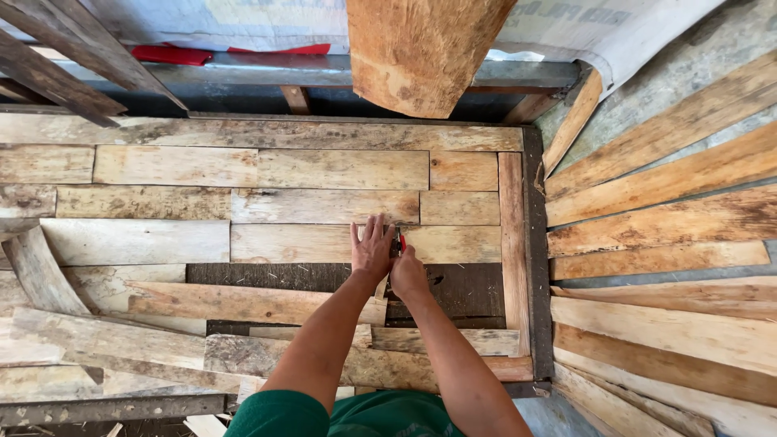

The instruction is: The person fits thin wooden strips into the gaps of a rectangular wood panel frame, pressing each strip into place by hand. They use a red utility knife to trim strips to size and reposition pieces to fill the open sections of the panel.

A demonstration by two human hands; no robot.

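Both hands (388, 259) hide most of a small red tool (401, 241).

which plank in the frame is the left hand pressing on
The pale plank in the fourth row from the top, just above the dark gap. The left hand lies flat on it; the right hand holds a small red-tipped tool beside it.

Both hands (390, 257) sit close together on the flat run of fitted boards (267, 206), which lies open toward the far side and to the left. Nearer the person, loose planks (243, 303) lie crosswise and overlap. A thick timber (421, 48) hangs overhead, and slanted slats (655, 202) crowd the right side beyond the dark frame edge (536, 243).
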